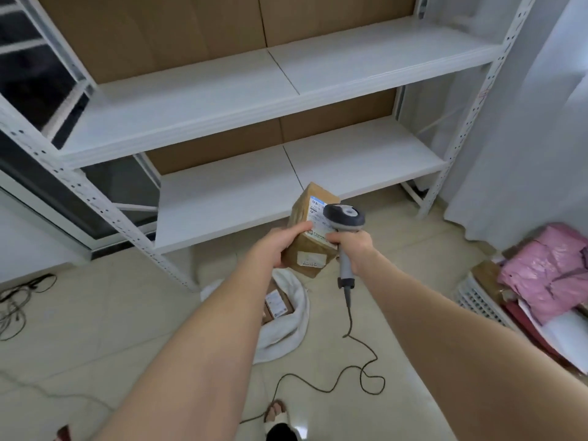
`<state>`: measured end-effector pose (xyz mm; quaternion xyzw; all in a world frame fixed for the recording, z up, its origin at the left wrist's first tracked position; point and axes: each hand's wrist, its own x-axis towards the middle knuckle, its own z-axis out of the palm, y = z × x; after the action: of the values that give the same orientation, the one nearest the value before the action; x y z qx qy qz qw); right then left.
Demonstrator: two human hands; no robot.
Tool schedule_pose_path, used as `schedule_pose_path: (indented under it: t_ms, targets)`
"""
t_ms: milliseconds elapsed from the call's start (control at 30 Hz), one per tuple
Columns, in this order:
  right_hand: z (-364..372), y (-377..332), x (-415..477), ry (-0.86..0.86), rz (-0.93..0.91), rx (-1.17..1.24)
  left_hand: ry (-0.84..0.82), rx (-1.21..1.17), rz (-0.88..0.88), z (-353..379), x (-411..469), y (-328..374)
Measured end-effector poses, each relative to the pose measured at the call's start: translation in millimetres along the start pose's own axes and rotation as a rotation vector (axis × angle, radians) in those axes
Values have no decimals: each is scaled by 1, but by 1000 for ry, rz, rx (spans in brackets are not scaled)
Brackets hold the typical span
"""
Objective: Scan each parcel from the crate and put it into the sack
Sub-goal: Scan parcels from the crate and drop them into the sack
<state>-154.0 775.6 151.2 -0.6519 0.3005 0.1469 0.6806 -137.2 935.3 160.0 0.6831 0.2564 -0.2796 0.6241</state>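
Observation:
My left hand (280,241) grips a brown cardboard parcel (305,224) with white labels, held up in front of me above the floor. In my right hand (351,245) is a grey handheld scanner (344,218); its dark head sits right over the parcel's top label. The scanner's cable (350,338) trails down to the floor. Below the parcel lies the white sack (288,329), open on the floor, with labelled brown parcels (276,305) inside. At the right edge stands a white crate (477,300) holding pink (547,275) and other parcels.
A white metal shelving unit (254,100) with bare shelves stands straight ahead, brown board behind it. Loose cables (16,307) lie on the tiled floor at the left. A white curtain (525,122) hangs at the right. My sandalled foot (276,415) shows at the bottom.

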Motion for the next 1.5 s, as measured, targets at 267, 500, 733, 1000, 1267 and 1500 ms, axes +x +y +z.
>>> schedule_pose_path:
  t_ms: [267, 500, 733, 1000, 1267, 1500]
  targets:
    - [146, 63, 99, -46, 152, 65, 64, 85, -168, -124, 118, -38]
    - [208, 150, 201, -137, 245, 76, 175, 77, -294, -156, 252, -131]
    - [234, 277, 321, -176, 358, -20, 391, 226, -342, -148, 384, -246]
    - [241, 377, 421, -231, 529, 71, 497, 421, -503, -124, 496, -312]
    - [241, 411, 476, -109, 511, 34, 330, 402, -330, -103, 553, -358]
    - [238, 426, 492, -99, 454, -5, 365, 217, -225, -111, 566, -384]
